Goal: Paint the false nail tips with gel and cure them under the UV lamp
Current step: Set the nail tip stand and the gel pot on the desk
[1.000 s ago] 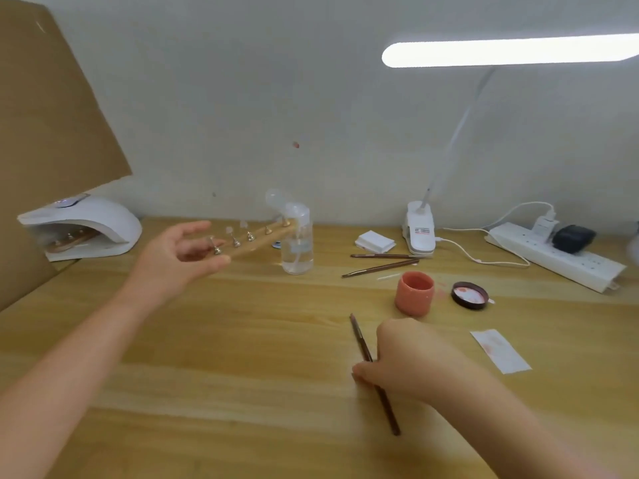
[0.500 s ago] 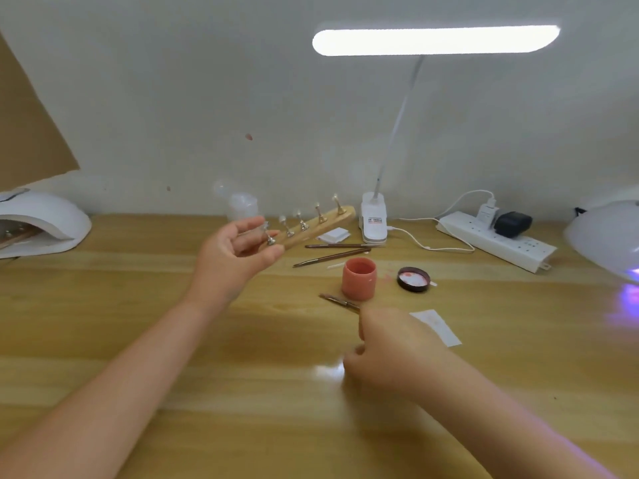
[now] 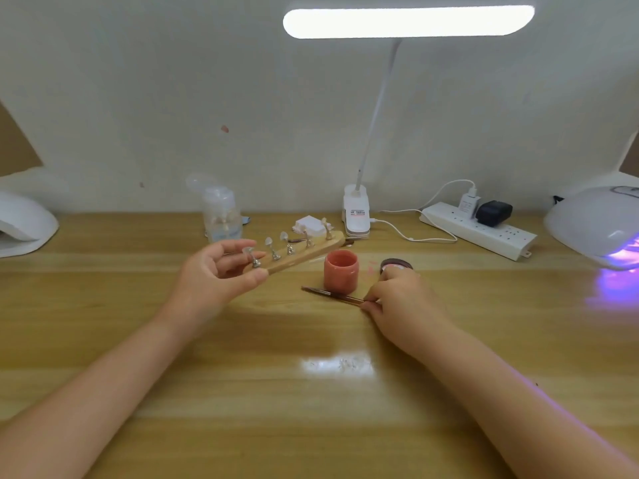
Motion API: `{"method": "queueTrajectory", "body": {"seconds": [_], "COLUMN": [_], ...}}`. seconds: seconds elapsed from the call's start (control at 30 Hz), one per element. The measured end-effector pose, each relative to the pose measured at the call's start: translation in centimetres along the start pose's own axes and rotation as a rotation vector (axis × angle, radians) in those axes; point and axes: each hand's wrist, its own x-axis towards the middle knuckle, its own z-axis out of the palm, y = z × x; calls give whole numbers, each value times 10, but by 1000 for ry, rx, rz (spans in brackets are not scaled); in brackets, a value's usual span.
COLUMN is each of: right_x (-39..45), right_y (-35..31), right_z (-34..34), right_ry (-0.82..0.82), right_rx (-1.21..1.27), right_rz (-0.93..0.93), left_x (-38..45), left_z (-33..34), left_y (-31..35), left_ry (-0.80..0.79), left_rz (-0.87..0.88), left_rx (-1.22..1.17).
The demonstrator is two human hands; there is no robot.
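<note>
The left hand (image 3: 221, 271) is raised above the wooden bench (image 3: 138, 340), its grip closed on the near end of a wooden strip stand (image 3: 301, 253), thumb under and fingers over. The stand slants up and away to the right and carries five small metal posts, each topped with a clear false nail tip (image 3: 268, 241). The right hand (image 3: 401, 299) rests low on the bench, its grip pinching the handle of a thin brush (image 3: 332, 294) whose tip points left and lies just in front of an open pink gel jar (image 3: 340, 273). The jar's dark lid (image 3: 396, 264) sits just beside it, partly behind the right hand. At the far right a white UV lamp (image 3: 594, 229) glows purple onto the bench.
</note>
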Motion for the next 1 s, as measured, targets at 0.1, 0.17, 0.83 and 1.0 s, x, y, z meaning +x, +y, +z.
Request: {"method": "queueTrajectory", "body": {"seconds": [0.1, 0.17, 0.83, 1.0], "right_x": [2, 5, 4, -11], "right_y": [4, 8, 3, -22], "right_z": [-2, -8, -17, -16], "right_ry": [13, 30, 156, 185], "right_rx": [76, 173, 843, 820], "right_rz": [-54, -64, 115, 60], "left_x": [-10, -16, -33, -45], "left_z": [5, 11, 36, 46], "left_y": [5, 9, -1, 23], "left_ry": [-201, -304, -167, 11], "left_rz": [-19, -17, 105, 426], "left_rx": [89, 151, 831, 806]}}
